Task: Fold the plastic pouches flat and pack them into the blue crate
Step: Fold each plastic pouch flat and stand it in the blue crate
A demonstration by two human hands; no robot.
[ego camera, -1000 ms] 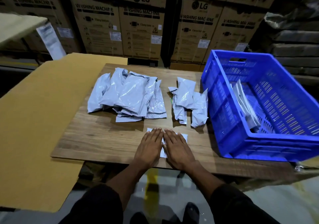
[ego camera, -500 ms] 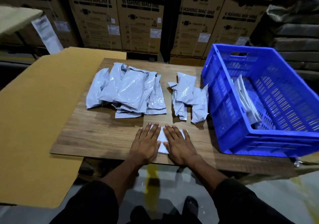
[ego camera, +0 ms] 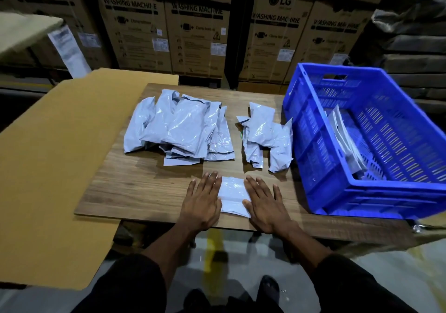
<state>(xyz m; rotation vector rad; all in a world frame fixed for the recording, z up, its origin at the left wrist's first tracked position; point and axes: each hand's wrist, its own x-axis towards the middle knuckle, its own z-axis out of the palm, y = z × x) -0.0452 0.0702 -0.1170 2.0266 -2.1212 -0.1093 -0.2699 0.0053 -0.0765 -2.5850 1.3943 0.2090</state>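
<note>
A folded white plastic pouch [ego camera: 233,195] lies flat near the front edge of the wooden board [ego camera: 144,187]. My left hand [ego camera: 201,200] presses palm-down on its left edge with straight fingers. My right hand [ego camera: 264,206] lies flat on its right edge, fingers spread. Behind them a large heap of white pouches [ego camera: 178,129] sits mid-board, and a smaller heap [ego camera: 265,136] lies to its right. The blue crate [ego camera: 313,148] stands at the right and holds several folded pouches [ego camera: 345,141] leaning along its left side.
A big sheet of brown cardboard [ego camera: 53,168] lies under and left of the board. Stacked washing-machine cartons [ego camera: 193,30] form a wall behind. The board's front edge is right under my wrists, with the floor and my shoes [ego camera: 269,288] below.
My hands have slid apart from the middle of the pouch toward its two sides, uncovering its centre. The heaps and the crate stay where they were.
</note>
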